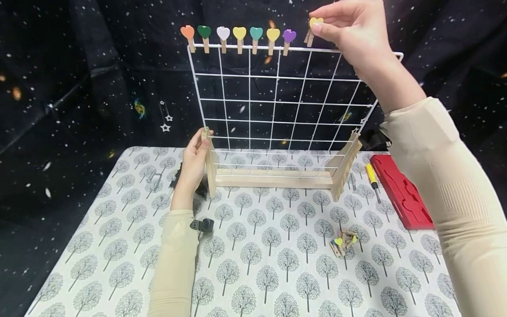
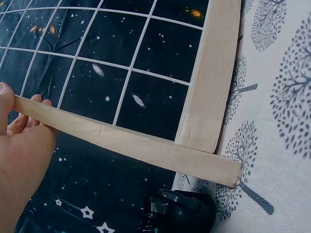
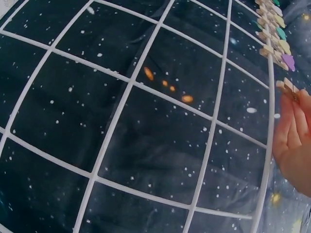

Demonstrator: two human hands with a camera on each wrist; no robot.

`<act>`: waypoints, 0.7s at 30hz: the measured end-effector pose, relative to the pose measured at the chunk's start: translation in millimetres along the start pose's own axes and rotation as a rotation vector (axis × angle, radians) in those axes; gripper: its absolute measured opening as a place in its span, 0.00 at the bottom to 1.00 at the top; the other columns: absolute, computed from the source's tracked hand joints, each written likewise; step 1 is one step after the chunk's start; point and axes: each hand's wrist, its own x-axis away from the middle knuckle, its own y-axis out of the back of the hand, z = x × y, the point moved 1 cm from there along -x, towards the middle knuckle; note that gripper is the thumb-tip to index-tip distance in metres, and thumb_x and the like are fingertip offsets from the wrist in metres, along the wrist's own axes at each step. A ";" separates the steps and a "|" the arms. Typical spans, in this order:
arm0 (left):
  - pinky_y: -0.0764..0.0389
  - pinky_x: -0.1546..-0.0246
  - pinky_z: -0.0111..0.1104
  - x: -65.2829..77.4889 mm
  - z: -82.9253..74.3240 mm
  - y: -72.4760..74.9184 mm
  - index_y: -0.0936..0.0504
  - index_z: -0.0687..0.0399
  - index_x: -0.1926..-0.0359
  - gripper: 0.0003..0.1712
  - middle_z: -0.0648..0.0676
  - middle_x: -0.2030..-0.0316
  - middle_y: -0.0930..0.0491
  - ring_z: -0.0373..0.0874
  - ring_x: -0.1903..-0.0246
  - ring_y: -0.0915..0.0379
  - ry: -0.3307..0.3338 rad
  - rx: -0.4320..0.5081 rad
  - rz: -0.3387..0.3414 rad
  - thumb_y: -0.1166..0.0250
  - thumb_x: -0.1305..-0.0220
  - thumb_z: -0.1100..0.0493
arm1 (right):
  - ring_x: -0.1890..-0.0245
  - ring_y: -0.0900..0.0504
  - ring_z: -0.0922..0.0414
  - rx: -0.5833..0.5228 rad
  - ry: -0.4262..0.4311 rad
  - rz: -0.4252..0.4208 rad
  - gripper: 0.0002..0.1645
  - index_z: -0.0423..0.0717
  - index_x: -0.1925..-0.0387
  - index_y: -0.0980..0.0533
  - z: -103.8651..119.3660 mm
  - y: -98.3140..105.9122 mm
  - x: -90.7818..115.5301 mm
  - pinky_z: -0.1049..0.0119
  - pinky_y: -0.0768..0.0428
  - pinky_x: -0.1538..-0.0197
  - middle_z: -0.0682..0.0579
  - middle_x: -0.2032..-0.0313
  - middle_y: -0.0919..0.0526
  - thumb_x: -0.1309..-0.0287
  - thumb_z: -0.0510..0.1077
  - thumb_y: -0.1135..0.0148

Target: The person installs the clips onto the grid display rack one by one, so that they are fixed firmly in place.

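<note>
A white wire grid (image 1: pixel 278 77) stands upright in a wooden stand (image 1: pixel 273 180). My left hand (image 1: pixel 192 165) grips the upper end of the stand's left side post (image 2: pixel 121 141), thumb on one face and fingers behind. Above the grid's top bar, my right hand (image 1: pixel 358 33) pinches a mini clothespin with a pale yellow heart (image 1: pixel 315 22); its wooden tip (image 3: pixel 287 90) points down near the bar. To its left, several heart clothespins are clipped in a row along that bar, from an orange one (image 1: pixel 188 33) to a purple one (image 1: pixel 289 36).
A small pile of clothespins (image 1: pixel 343 242) lies on the tree-print tablecloth (image 1: pixel 245 246). At the right are a yellow-handled screwdriver (image 1: pixel 372 178) and an open red case (image 1: pixel 400 193). Something black (image 2: pixel 180 211) sits behind the left post. A dark starry cloth (image 1: pixel 79 88) hangs at the back.
</note>
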 end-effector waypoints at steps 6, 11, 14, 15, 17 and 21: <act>0.39 0.40 0.33 0.0 -0.5 -0.2 0.40 0.46 0.39 0.27 0.53 0.43 0.34 0.44 0.41 0.42 0.003 0.008 -0.003 0.51 0.39 0.48 | 0.66 0.23 0.63 0.163 0.008 -0.047 0.12 0.47 0.66 0.19 0.2 -6.4 0.1 0.76 0.28 0.62 0.59 0.70 0.17 0.57 0.45 0.34; 0.39 0.41 0.33 0.4 -0.7 -0.5 0.40 0.46 0.39 0.28 0.50 0.44 0.33 0.46 0.41 0.43 0.001 0.018 -0.004 0.51 0.40 0.48 | 0.67 0.21 0.67 0.278 0.008 -0.038 0.14 0.49 0.65 0.19 0.0 -10.4 0.5 0.78 0.25 0.60 0.59 0.68 0.17 0.56 0.48 0.35; 0.39 0.41 0.32 -0.3 -0.4 -0.8 0.40 0.46 0.39 0.28 0.50 0.44 0.33 0.45 0.41 0.42 0.001 0.021 -0.003 0.51 0.40 0.48 | 0.68 0.21 0.68 0.302 0.006 -0.034 0.14 0.49 0.64 0.19 -1.0 -10.6 0.9 0.78 0.25 0.61 0.58 0.69 0.17 0.56 0.48 0.36; 0.39 0.41 0.32 -0.4 -0.3 -0.8 0.40 0.46 0.39 0.28 0.50 0.44 0.33 0.44 0.41 0.42 0.002 0.019 -0.003 0.51 0.40 0.48 | 0.68 0.21 0.68 0.306 0.007 -0.035 0.14 0.49 0.65 0.19 -1.3 -10.6 1.1 0.78 0.25 0.62 0.59 0.69 0.17 0.56 0.48 0.36; 0.39 0.40 0.32 -0.5 0.0 -0.7 0.40 0.46 0.39 0.28 0.52 0.43 0.33 0.43 0.42 0.42 0.002 0.015 -0.002 0.51 0.39 0.48 | 0.69 0.21 0.68 0.304 0.001 -0.035 0.13 0.50 0.65 0.19 -2.1 -10.2 1.3 0.79 0.26 0.65 0.59 0.70 0.17 0.56 0.48 0.35; 0.39 0.40 0.33 -0.1 0.1 -0.7 0.40 0.46 0.39 0.27 0.52 0.44 0.33 0.43 0.42 0.42 0.000 0.009 -0.003 0.52 0.39 0.49 | 0.70 0.21 0.69 0.284 -0.019 -0.026 0.13 0.50 0.65 0.19 -3.5 -9.2 1.8 0.78 0.27 0.66 0.61 0.72 0.17 0.57 0.48 0.35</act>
